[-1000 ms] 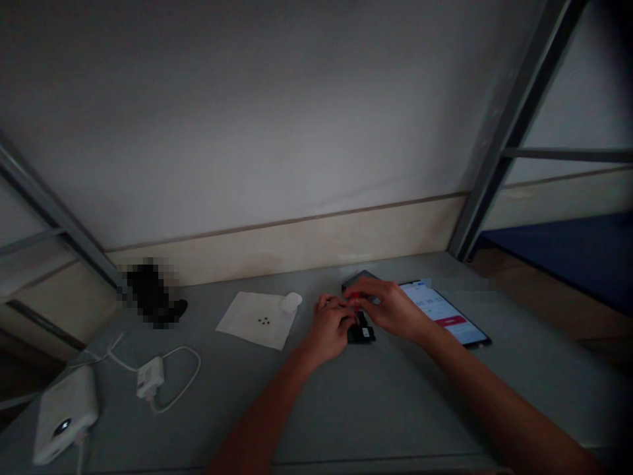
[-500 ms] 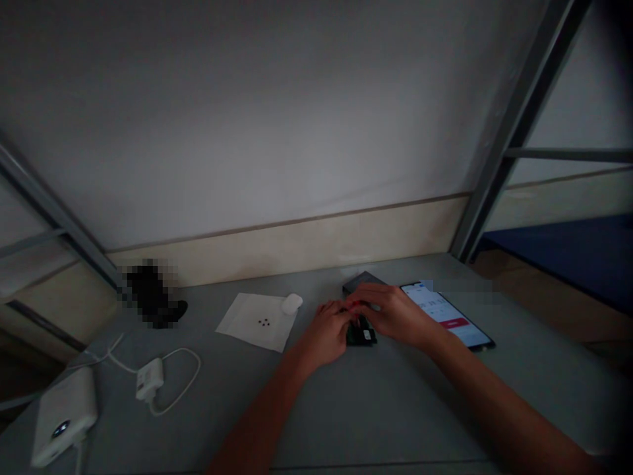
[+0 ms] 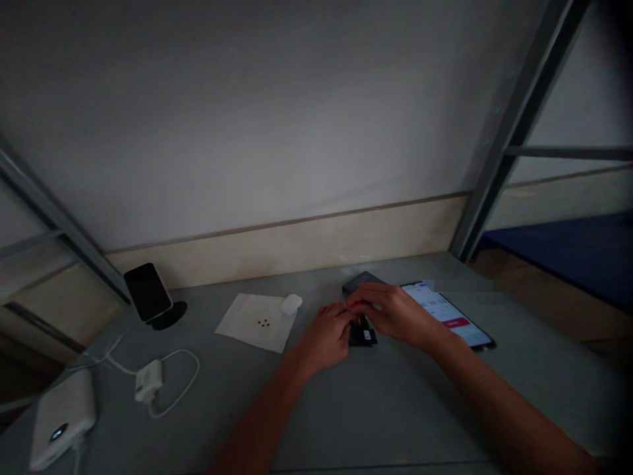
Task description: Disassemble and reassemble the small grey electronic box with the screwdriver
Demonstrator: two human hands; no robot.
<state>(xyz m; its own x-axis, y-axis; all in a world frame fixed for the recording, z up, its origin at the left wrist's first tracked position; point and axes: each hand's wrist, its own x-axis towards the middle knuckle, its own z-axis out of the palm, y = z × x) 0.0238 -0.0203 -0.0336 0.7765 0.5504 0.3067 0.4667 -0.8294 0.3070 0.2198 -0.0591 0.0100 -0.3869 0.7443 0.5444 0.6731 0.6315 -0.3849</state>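
Both my hands meet over a small black and green piece like a circuit board (image 3: 364,335), with a white label at its near corner. My left hand (image 3: 325,335) is closed with curled fingers at the board's left side. My right hand (image 3: 395,318) has its fingers drawn together in a pinch above the board. A small red thing (image 3: 354,305) shows between the fingertips of the two hands; its shape is mostly hidden. Behind the hands lies a flat dark grey box-like piece (image 3: 363,280).
Right of my hands lies a phone (image 3: 445,313) with a lit screen. To the left is a white sheet (image 3: 244,310) with several tiny dark bits and a white rounded piece (image 3: 291,304). Farther left are a phone on a stand (image 3: 148,292), a white adapter with cable (image 3: 148,380) and a power bank (image 3: 64,419).
My hands stay almost in place over the board, with only slight finger movement. The view has shifted very little.
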